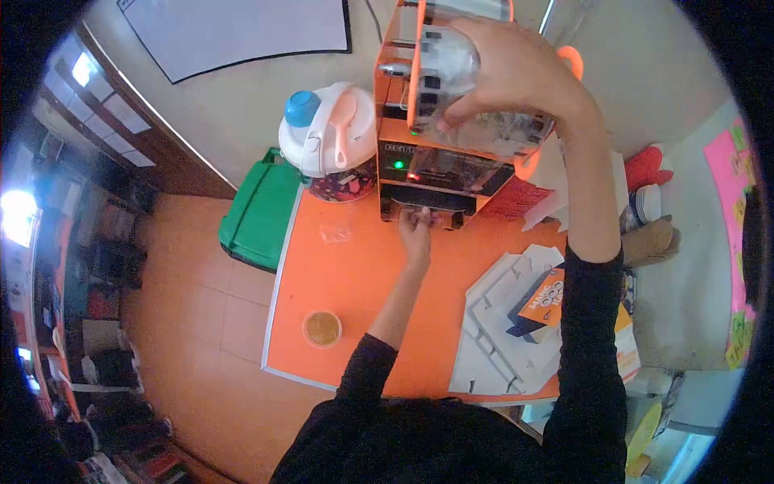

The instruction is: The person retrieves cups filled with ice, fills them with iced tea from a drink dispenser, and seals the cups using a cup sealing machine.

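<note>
An orange and black machine (391,125) with a green and a red light stands at the back of the orange table (355,282). My left hand (415,230) is at the machine's low front edge, its fingers curled against the dark lower part; what they grip, if anything, is hidden. Higher up, my right hand (516,68) reaches over the clear plastic part (451,60) on the machine's top, fingers spread and bent around it. A small round cup (322,329) with a yellow-brown content sits near the table's left front.
Left of the machine stands a white-lidded container (329,133) with a pink scoop (343,121) and a blue cap (302,108). A green bin (258,214) is beside the table. Flat white cardboard (492,315) and an orange box (542,300) lie at right.
</note>
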`<state>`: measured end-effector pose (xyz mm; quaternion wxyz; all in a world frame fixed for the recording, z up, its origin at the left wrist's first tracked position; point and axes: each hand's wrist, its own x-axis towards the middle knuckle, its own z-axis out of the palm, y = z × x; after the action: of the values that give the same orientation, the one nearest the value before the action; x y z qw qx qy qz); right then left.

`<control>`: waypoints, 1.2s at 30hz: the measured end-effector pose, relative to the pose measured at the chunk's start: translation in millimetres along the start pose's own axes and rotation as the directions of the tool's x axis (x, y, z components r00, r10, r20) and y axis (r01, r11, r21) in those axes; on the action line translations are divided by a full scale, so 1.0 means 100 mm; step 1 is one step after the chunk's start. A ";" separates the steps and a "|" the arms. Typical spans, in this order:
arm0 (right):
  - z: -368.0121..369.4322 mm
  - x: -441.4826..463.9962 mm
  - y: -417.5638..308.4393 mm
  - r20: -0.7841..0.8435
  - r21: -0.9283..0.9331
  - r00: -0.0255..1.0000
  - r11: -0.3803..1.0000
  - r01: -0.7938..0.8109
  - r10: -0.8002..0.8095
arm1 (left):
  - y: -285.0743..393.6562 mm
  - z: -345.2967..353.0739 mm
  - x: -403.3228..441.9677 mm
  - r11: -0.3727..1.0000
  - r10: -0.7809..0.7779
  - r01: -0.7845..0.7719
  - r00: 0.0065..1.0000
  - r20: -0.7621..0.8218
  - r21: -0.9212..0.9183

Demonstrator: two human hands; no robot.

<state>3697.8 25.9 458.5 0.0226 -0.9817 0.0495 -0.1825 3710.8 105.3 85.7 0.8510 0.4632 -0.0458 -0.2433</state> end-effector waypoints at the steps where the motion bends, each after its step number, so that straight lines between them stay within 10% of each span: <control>1: 0.00 0.00 0.01 -0.005 0.003 1.000 1.000 -0.006 0.006 | -0.02 0.00 -0.02 1.000 -0.001 0.000 1.000 0.004 0.007; 4: -0.01 -0.01 -0.02 -0.019 -0.015 0.999 0.999 -0.033 0.032 | 0.08 0.07 -0.28 1.000 -0.012 0.012 0.999 -0.035 0.013; 5: -0.02 -0.02 -0.03 -0.004 -0.031 0.998 0.998 -0.059 0.059 | 0.18 0.16 -0.44 0.872 0.338 -0.271 0.936 -0.100 0.408; 6: -0.03 -0.02 -0.03 0.011 -0.048 0.996 0.995 -0.086 0.087 | 0.38 0.31 -0.58 0.525 0.645 -0.427 0.764 -0.017 0.736; 8: -0.05 0.00 -0.01 0.031 -0.060 0.998 0.997 -0.048 0.050 | 0.97 0.70 -0.65 0.226 0.827 -0.783 0.468 0.310 0.579; 10: -0.19 0.09 0.02 0.051 -0.089 0.999 0.996 -0.012 0.016 | 1.44 1.05 -0.59 -0.101 0.772 -0.865 0.244 0.587 0.492; 13: -0.63 0.52 0.21 0.659 -0.198 0.747 0.978 0.059 0.089 | 1.92 1.40 -0.33 -0.320 0.660 -0.783 0.220 0.719 0.534; 14: -0.46 0.76 0.86 0.249 -0.267 0.948 0.926 0.265 -0.200 | 1.98 1.47 -0.31 -0.337 0.672 -0.785 0.186 0.717 0.520; 15: -0.33 0.88 1.49 -0.184 -0.419 0.840 0.814 0.403 -0.510 | 2.00 1.49 -0.33 -0.413 0.641 -0.708 0.221 0.735 0.573; 16: -0.49 0.89 1.60 -0.439 -0.456 0.838 0.884 0.102 -0.323 | 2.02 1.48 -0.34 -0.485 0.614 -0.618 0.264 0.744 0.619; 19: -0.55 1.19 2.46 -0.766 -0.009 0.499 0.770 -0.638 0.405 | 2.04 1.49 -0.33 -0.543 0.617 -0.581 0.213 0.758 0.606; 20: -0.50 1.30 2.80 -0.561 0.553 0.502 0.749 -0.365 0.658 | 2.05 1.49 -0.32 -0.567 0.596 -0.561 0.226 0.771 0.603; 21: -0.45 1.40 2.98 -0.257 0.928 0.620 0.368 -0.055 0.741 | 2.04 1.52 -0.31 -0.579 0.599 -0.546 0.218 0.770 0.605; 22: -0.50 1.23 2.76 -0.286 0.933 0.701 0.357 0.048 0.653 | 2.02 1.53 -0.32 -0.555 0.621 -0.555 0.219 0.752 0.620; 24: -0.63 0.48 1.36 -0.445 0.883 0.387 0.323 0.341 0.807 | 2.02 1.54 -0.30 -0.528 0.648 -0.544 0.238 0.723 0.652; 27: -0.24 -0.75 0.48 -0.711 0.674 0.493 0.282 0.683 0.502 | 1.98 1.53 -0.34 -0.579 0.635 -0.483 0.237 0.735 0.657; 30: 0.18 -1.25 0.19 -0.842 0.532 0.387 0.458 0.712 0.377 | 1.96 1.55 -0.31 -0.611 0.631 -0.449 0.220 0.744 0.652; 34: 1.23 -2.37 0.10 -0.820 0.460 0.557 0.728 0.509 0.129 | 1.97 1.58 -0.38 -0.515 0.660 -0.516 0.271 0.701 0.685; 36: 1.22 -2.16 0.02 -0.859 0.479 0.464 0.666 0.572 0.219 | 1.95 1.53 -0.43 -0.554 0.630 -0.488 0.283 0.723 0.674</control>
<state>3541.2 49.8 268.2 0.3558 -0.6513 -0.1366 -0.6562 3699.4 95.7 337.0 0.2457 0.7559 -0.4090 0.4483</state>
